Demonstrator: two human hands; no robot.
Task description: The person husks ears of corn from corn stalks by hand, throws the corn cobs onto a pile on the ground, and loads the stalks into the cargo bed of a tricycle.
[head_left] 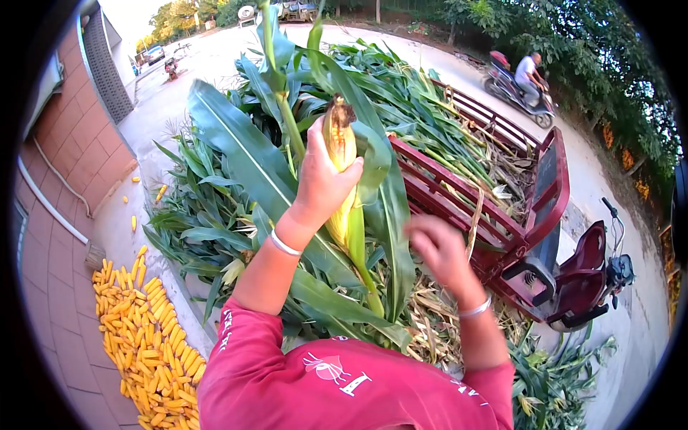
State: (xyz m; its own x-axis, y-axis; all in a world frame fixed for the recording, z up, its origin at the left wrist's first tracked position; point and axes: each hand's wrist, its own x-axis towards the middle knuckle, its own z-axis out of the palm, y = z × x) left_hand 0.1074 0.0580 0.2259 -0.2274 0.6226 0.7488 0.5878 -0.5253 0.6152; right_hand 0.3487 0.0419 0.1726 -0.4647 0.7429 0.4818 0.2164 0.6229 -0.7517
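Observation:
My left hand [326, 175] is wrapped around an ear of corn [340, 143] in the middle of the head view. The ear stands upright, with yellow kernels showing through its husk and a brown, dried tip at the top. It is still attached to a tall green corn stalk [290, 125] with broad leaves. To the right, my right hand [437, 251] is apart from the ear, beside a long leaf. Its fingers are loosely bent and a little blurred, with no object visible in them.
A heap of cut corn stalks [208, 186] lies ahead, and more fill a red three-wheeled cart [466, 197] at right. Husked yellow cobs [154, 344] are piled at lower left beside a tiled wall [57, 251]. A person on a scooter [519, 89] is on the road.

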